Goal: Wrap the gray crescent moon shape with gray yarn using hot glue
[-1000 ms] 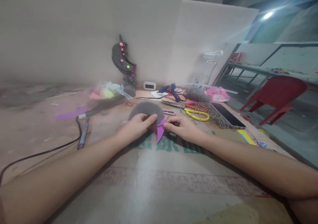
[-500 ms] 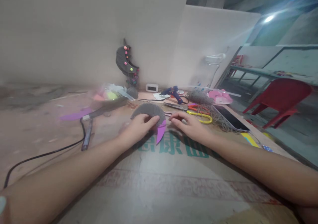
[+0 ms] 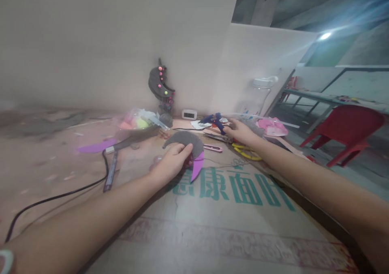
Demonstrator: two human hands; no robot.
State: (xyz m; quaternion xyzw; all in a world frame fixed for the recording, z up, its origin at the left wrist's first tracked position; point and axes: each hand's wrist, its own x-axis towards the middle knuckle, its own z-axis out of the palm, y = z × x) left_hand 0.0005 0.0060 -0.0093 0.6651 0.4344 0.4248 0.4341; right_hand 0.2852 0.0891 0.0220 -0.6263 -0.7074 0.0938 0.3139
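Observation:
My left hand pinches a crescent between thumb and fingers, just above the cardboard. Grey yarn covers most of the crescent, and its lower tip is bare purple. My right hand is stretched out to the back right, its fingers apart at the handle of a dark blue glue gun; a firm hold does not show. Beneath that hand lie yellow-handled scissors, partly covered. A pink utility knife rests just right of the crescent. A thin strand of yarn trails across the cardboard.
Against the wall hangs a dark crescent ornament with coloured balls. Behind my hands stand a small white digital clock and a clear lidded jar. At left are a bowl of pompoms, a purple piece, a marker-like stick and a black cord.
My right hand has moved from beside the crescent away to the back right, up to the glue gun. My left hand keeps its hold on the crescent. The view has tilted slightly.

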